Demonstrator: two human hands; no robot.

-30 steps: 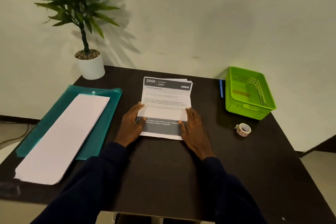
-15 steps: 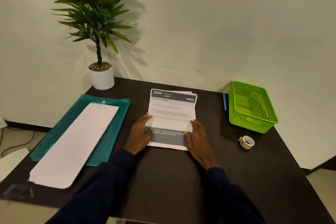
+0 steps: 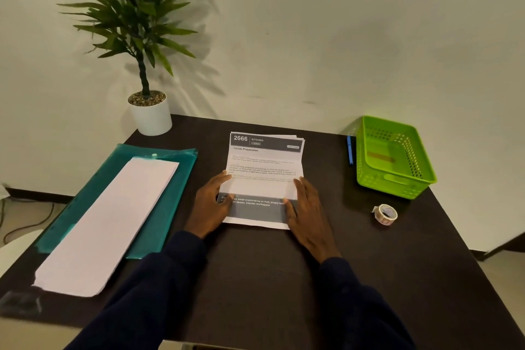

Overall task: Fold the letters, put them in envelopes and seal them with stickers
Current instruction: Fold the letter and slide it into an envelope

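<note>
We see both hands flat and spread open on the printed letter (image 3: 265, 176) at the middle of the dark table (image 3: 255, 278): left hand (image 3: 211, 204) on its left edge, right hand (image 3: 308, 207) on its right edge, thumbs pressing the lower grey band. Neither hand grips anything; white envelopes (image 3: 108, 224) lie on a teal folder (image 3: 170, 179) to the left, sticker roll (image 3: 385, 214) near a green basket (image 3: 397, 179) to the right.

You're at an office-style desk: a dark wooden tabletop (image 3: 255, 278) against a plain wall, with a teal plastic document folder (image 3: 170, 193), a green perforated plastic basket (image 3: 397, 179) and a potted plant in a white pot (image 3: 150, 119).
</note>
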